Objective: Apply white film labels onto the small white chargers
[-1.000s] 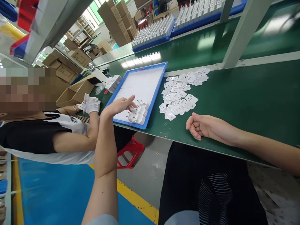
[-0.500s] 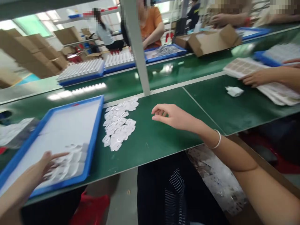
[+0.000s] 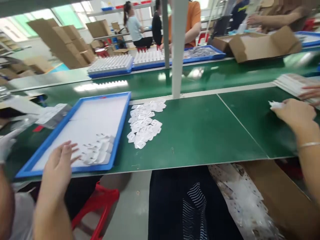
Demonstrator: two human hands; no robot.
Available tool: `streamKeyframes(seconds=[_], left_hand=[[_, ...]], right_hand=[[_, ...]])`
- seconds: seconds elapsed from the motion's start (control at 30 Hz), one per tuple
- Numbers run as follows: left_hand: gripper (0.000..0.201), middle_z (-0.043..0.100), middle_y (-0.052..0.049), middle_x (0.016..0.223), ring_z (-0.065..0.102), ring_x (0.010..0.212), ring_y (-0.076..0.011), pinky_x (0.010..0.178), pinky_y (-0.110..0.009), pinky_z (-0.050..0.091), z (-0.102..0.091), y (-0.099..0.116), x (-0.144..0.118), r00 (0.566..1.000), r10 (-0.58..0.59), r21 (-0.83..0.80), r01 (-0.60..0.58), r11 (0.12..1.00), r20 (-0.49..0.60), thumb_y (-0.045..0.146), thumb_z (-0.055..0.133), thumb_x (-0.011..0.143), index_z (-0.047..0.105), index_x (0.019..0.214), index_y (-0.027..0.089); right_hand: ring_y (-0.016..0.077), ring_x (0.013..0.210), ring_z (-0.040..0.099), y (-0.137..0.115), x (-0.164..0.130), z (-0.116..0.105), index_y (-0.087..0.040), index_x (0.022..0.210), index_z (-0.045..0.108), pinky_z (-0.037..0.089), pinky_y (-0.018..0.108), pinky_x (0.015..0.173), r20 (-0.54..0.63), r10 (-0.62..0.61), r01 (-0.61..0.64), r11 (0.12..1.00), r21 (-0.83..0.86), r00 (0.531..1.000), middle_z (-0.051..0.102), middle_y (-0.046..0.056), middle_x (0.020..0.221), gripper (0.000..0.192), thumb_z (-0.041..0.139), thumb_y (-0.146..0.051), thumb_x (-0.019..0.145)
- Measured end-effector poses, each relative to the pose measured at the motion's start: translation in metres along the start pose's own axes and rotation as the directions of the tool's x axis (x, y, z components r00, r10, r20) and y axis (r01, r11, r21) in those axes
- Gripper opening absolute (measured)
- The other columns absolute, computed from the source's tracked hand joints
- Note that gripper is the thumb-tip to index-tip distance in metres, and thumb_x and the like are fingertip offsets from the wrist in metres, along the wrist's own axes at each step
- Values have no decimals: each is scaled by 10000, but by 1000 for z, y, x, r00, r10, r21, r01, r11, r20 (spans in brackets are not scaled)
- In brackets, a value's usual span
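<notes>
My left hand (image 3: 58,160) hovers over the near side of a blue-rimmed tray (image 3: 127,111), its fingers apart and holding nothing. Just right of those fingers, several white moulded pieces (image 3: 97,153) stand in rows in the tray's near right corner. Beside the tray lies a loose pile of flat white plastic pieces (image 3: 145,126). Far to the right, my right hand (image 3: 297,115), with a pale bracelet on the wrist, closes on a small crumpled white piece (image 3: 276,105); its fingertips are partly hidden.
A co-worker's hand (image 3: 311,93) rests by a stack of white sheets or trays (image 3: 292,83) at the right. A white post (image 3: 176,50) rises from the table's back edge. A grey-white box (image 3: 53,115) stands left of the tray. Below are a red stool (image 3: 105,200) and a carton (image 3: 275,186).
My right hand has moved far right, from above the green table to the crumpled white piece. My left hand has lifted away from the white moulded pieces. The view has turned right.
</notes>
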State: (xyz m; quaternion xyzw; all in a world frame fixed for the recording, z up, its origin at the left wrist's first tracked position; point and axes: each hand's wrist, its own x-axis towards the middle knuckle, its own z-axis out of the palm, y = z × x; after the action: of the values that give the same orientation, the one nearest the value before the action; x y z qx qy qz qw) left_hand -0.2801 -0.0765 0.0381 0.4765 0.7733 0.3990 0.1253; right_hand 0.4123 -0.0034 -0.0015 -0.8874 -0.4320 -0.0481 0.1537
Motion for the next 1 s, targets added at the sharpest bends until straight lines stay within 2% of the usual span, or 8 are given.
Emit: streamKeyframes(seconds=[0.03, 0.1, 0.17, 0.33, 0.43, 0.5, 0.6, 1.0], left_hand=[[331, 688, 62, 1201, 643, 1125, -243, 927, -442, 557, 6, 5, -15, 958, 125, 45, -117, 992, -259, 568, 561, 862, 620, 1106, 352], [333, 653, -21, 1255, 621, 1166, -276, 988, -493, 515, 28, 18, -49, 704, 378, 136, -377, 916, -601, 416, 533, 895, 602, 1198, 296], [308, 690, -58, 1032, 672, 1012, -287, 955, -496, 515, 62, 34, -85, 505, 686, 235, -688, 687, -524, 330, 622, 825, 625, 1117, 232], [621, 632, -187, 1261, 599, 1187, -332, 974, -456, 501, 141, 70, -143, 441, 891, -63, -891, 449, 104, 337, 678, 851, 447, 1397, 152], [432, 657, -143, 1174, 641, 1066, -261, 878, -387, 522, 161, 67, -143, 653, 741, -275, -693, 667, 152, 180, 536, 924, 466, 1351, 183], [304, 651, -88, 1081, 644, 953, -211, 816, -335, 522, 162, 60, -136, 833, 532, -427, -432, 794, 148, 193, 590, 906, 537, 1205, 216], [260, 607, -25, 947, 601, 837, -163, 733, -277, 496, 158, 55, -128, 936, 282, -612, -97, 785, 213, 286, 735, 827, 566, 1017, 231], [440, 478, -16, 1041, 491, 812, -126, 703, -252, 433, 150, 57, -134, 862, 311, -703, 71, 708, 401, 361, 759, 816, 431, 1098, 278]], right_hand=[[468, 1053, 612, -11, -6, -1, 30, 1297, 640, 367, 514, 708, 38, 2, -2, 1000, 4, 999, 629, 445, 1076, 574, 748, -266, 818], [409, 1099, 618, -45, -33, -7, -72, 1416, 560, 403, 470, 817, 145, -104, 91, 991, 97, 984, 679, 315, 1158, 682, 754, -341, 820], [346, 1087, 634, -89, -79, -16, -159, 1448, 516, 438, 420, 867, 237, -375, 291, 900, 324, 896, 670, 238, 1235, 688, 719, -419, 844], [262, 938, 670, -192, -197, -39, -272, 1439, 454, 480, 385, 866, 401, -852, 315, 503, 805, 336, 733, 61, 1012, 719, 749, -428, 803], [225, 827, 679, -226, -209, -35, -260, 1402, 490, 499, 356, 778, 476, -878, 89, 478, 874, 48, 732, 41, 920, 587, 636, -484, 881], [204, 773, 662, -242, -199, -22, -213, 1285, 583, 483, 334, 719, 507, -858, 101, 513, 853, 79, 718, 63, 938, 504, 570, -545, 905], [171, 703, 596, -262, -185, 8, -187, 1114, 659, 427, 308, 657, 399, -863, 381, 497, 779, 309, 674, 55, 927, 449, 638, -551, 852], [196, 659, 607, -264, -194, 29, -211, 851, 566, 462, 342, 659, 270, -872, 327, 416, 849, 408, 641, 27, 711, 140, 589, -340, 901]])
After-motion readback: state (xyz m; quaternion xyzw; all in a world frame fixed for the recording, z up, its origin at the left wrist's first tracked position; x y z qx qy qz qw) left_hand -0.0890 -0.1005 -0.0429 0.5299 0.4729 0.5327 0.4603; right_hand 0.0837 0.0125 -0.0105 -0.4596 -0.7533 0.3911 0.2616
